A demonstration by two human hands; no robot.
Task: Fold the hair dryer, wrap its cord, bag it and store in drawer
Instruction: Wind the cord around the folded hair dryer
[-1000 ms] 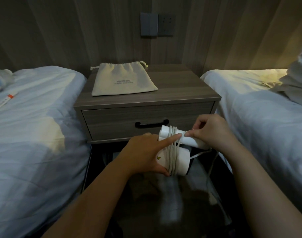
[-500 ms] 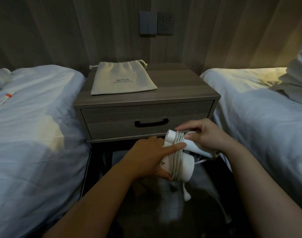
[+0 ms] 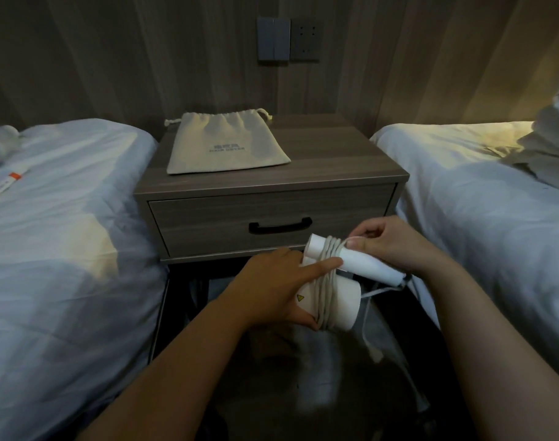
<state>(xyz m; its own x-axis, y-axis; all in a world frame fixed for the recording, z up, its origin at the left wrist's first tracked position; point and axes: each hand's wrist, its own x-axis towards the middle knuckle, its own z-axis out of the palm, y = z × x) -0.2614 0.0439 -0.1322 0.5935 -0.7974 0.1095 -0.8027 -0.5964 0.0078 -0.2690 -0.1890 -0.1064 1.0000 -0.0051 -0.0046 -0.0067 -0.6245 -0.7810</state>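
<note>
The white folded hair dryer is held in the air in front of the nightstand, below the drawer. My left hand grips its barrel, with the index finger laid across the wound cord. My right hand pinches the cord against the folded handle. Several turns of cord circle the handle and barrel, and a loose end hangs down to the right. The beige drawstring bag lies flat on the nightstand top. The drawer with its black handle is closed.
The grey wooden nightstand stands between two white beds, one at left and one at right. A switch and socket plate is on the wall above. Small items lie on the left bed.
The dryer has tilted back and my right hand has come round over the handle, laying another stretch of cord on it. The hanging end has swung to the right.
</note>
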